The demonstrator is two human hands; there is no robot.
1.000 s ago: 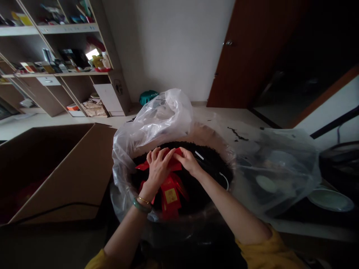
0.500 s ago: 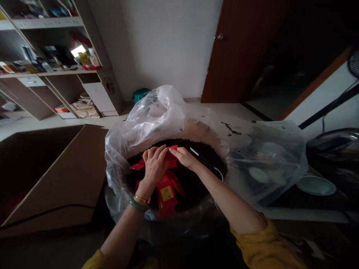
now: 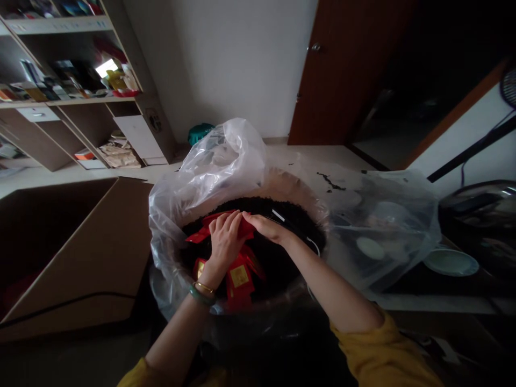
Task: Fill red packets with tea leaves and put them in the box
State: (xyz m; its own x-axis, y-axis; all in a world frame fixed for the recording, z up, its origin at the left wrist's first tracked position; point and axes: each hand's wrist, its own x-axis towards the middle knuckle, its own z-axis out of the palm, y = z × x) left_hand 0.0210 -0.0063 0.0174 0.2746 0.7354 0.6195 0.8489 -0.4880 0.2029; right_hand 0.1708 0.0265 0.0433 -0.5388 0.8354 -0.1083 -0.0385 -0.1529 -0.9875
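Observation:
Both hands meet over a plastic-lined round container (image 3: pixel 300 188) filled with dark, loose, leaf-like material (image 3: pixel 278 269). My left hand (image 3: pixel 226 239) is curled over a red packet (image 3: pixel 246 231). Against the same packet's top edge, my right hand (image 3: pixel 266 227) presses its fingers together. Part of the packet is hidden under the left hand. Below the hands, more red packets with gold labels (image 3: pixel 239 276) lie on the dark material. Another red piece (image 3: pixel 197 235) sticks out to the left.
Clear plastic (image 3: pixel 226 156) bunches over the container's far rim. An open cardboard box (image 3: pixel 88 252) stands at left. To the right lie a plastic bag (image 3: pixel 395 231) and a pale green dish (image 3: pixel 451 262). A dark device (image 3: pixel 296 228) with a white cable rests on the dark material.
My right hand's fingers have straightened and closed up along the packet's edge. Less of the packet's top shows above the hands. The view has shifted slightly.

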